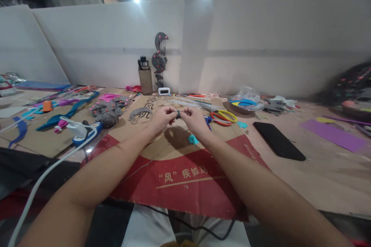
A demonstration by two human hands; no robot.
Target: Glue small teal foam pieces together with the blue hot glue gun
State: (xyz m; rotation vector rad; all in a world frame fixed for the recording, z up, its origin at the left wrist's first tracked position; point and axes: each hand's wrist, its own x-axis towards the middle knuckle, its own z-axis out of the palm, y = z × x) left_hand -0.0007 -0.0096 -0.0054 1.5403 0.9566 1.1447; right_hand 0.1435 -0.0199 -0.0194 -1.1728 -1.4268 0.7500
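Observation:
Both my arms reach forward over a sheet of brown and red cardboard (185, 177). My left hand (162, 119) and my right hand (193, 119) meet in the middle, fingers pinched together on a small dark teal piece (178, 114) held between them, just above the cardboard. A teal foam scrap (192, 139) lies on the cardboard under my right wrist. Orange and yellow scissors (222, 117) lie just right of my right hand.
A glue gun (82, 131) with a white cable lies at left among grey and coloured foam cutouts (108, 110). A bottle (145, 75), a small clock (164, 91) and a grey hanging ornament (159, 60) stand at the back. A black phone (278, 141) and purple sheet (336, 135) lie right.

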